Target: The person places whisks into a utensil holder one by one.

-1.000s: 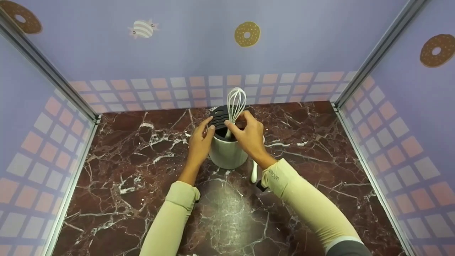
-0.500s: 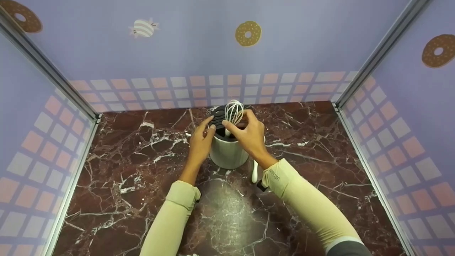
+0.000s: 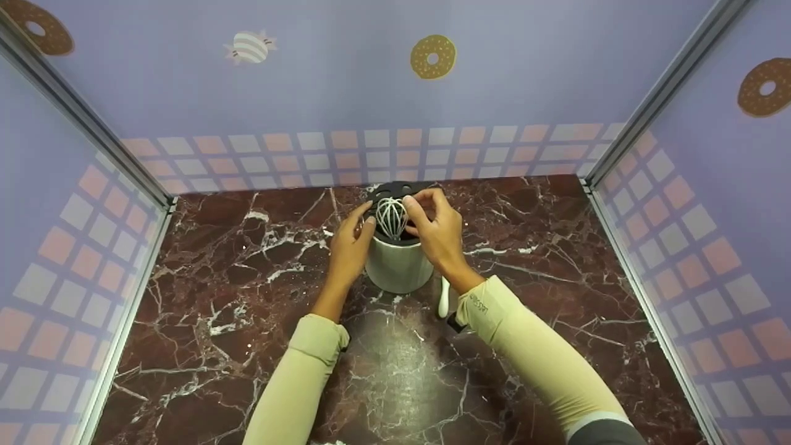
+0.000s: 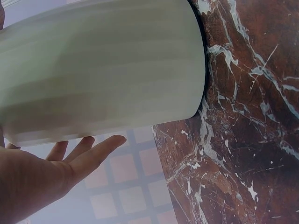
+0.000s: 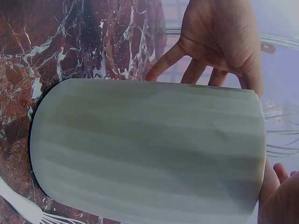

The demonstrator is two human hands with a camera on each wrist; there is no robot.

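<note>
A pale grey-green utensil holder (image 3: 398, 269) stands upright with a black slotted divider (image 3: 390, 190) at its top. A white whisk (image 3: 391, 216) stands wires-up in it, its handle hidden inside and only the wire loops showing above the rim. My left hand (image 3: 350, 244) rests against the holder's left side, thumb near the rim; in the left wrist view its fingers (image 4: 100, 151) extend along the wall. My right hand (image 3: 442, 232) is at the rim's right side, thumb tip beside the whisk's wires, with the fingers loosely bent.
A second white whisk (image 5: 28, 207) lies on the dark red marbled counter (image 3: 247, 296), just right of the holder; only its handle shows in the head view. Purple printed walls (image 3: 334, 74) close in the counter at the back and on both sides.
The whisk has sunk down into the holder and its wire head now leans left. My right thumb has come away from the front of the wires to their right edge. My left hand has stayed put.
</note>
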